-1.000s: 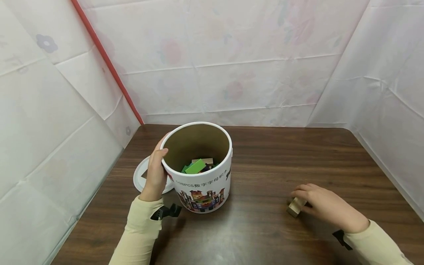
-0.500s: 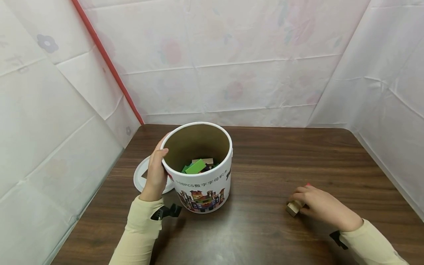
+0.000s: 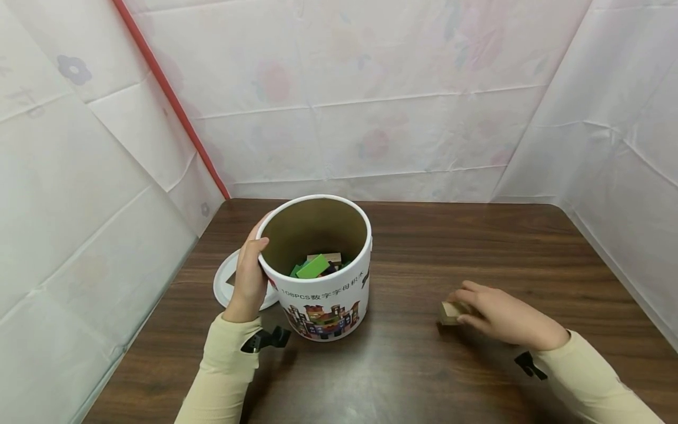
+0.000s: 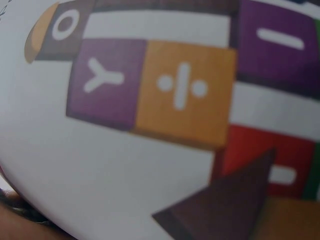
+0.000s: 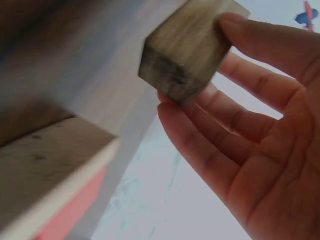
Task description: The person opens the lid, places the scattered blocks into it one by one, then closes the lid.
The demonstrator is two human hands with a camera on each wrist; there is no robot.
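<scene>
While both cream sleeves are lying along the near edge of the dark wooden table [image 3: 424,377], the right hand [image 3: 500,320] is pinching a plain wooden block [image 3: 449,312] between thumb and fingers [image 5: 260,47], at the near right of the table. From the head view I cannot tell whether the block is resting on the wood or just clear of it; the right wrist view is showing it held at the fingertips, its pale grain facing out. Off to the left, well apart from the block, the left hand [image 3: 249,277] is gripping the rim of a round white tub [image 3: 339,297], thumb hooked over the edge and fingers wrapped round the outside. The tub is standing upright and open, with printed letter blocks on its wall, and a green block [image 3: 312,267] is lying inside among a few others. Just behind the left hand, a white lid [image 3: 225,280] is lying flat on the table, touching the tub's left side. Farther back, pale flowered sheets [image 3: 371,100] are hanging around the table, with a red strip [image 3: 169,94] running down the left corner.
</scene>
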